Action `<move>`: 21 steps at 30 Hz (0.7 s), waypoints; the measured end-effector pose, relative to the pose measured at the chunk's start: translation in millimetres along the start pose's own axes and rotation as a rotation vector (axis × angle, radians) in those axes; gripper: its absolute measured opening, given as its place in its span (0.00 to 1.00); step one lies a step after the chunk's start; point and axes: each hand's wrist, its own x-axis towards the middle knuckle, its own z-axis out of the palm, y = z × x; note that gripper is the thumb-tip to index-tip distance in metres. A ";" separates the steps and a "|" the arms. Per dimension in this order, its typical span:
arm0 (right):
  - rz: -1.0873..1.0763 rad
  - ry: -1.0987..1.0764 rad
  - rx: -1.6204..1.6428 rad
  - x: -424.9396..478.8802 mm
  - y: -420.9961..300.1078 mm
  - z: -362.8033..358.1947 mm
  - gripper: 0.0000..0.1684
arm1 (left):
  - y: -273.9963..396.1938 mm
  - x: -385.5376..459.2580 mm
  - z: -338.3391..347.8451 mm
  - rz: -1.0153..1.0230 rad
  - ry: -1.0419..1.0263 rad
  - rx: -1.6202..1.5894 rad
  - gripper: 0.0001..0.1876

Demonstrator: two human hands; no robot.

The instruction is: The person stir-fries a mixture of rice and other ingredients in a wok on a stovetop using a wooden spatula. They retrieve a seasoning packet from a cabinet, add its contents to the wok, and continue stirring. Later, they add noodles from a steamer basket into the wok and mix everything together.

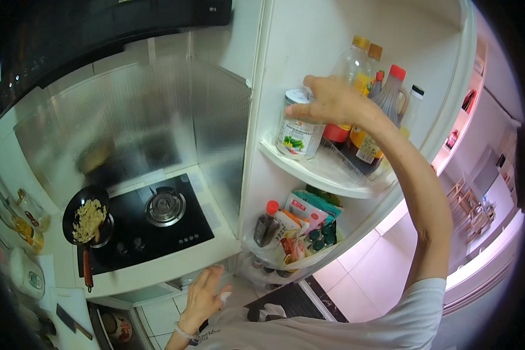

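My right hand (334,103) reaches to the upper corner shelf. Its thumb crosses the front of a jar (298,135) with a white lid and a label picturing green vegetables, and a finger is raised behind the lid. Whether the hand grips the jar is unclear. Just behind this hand stand a clear bottle with a yellow cap (359,43) and a red-capped, ribbed bottle with a handle (396,75). Low in front of my body, my left hand (202,291) has its fingers apart. A small white scrap (225,297) shows by its fingertips, and a pale bracelet circles the wrist.
A wok (89,218) of yellow, egg-like food sits on the left burner of the black gas hob (157,236). A cleaver (73,321) lies on a white cutting board (72,297). The lower shelf holds a red-capped bottle (266,227) and several packets (308,210).
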 end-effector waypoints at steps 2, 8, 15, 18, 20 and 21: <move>0.002 0.018 -0.013 6.9 1.5 2.5 0.44 | -2.4 -0.9 -2.9 -0.018 0.004 0.010 0.27; 0.035 0.051 -0.040 -0.5 2.8 11.3 0.47 | -4.4 -11.1 -12.5 -0.019 0.053 0.086 0.27; 0.213 0.263 -0.169 -62.5 -49.5 -4.5 0.45 | -12.3 -17.9 -3.6 -0.051 -0.010 0.021 0.28; 0.102 0.567 -0.053 -93.7 -25.9 17.9 0.39 | -11.9 -23.7 -6.4 -0.104 -0.030 0.042 0.28; 0.033 0.624 0.049 -116.4 -15.5 29.3 0.35 | -12.4 -23.7 -7.2 -0.085 -0.035 0.045 0.29; -0.027 0.639 0.031 -132.5 -30.2 35.4 0.29 | -11.7 -23.1 -6.7 -0.084 -0.036 0.055 0.29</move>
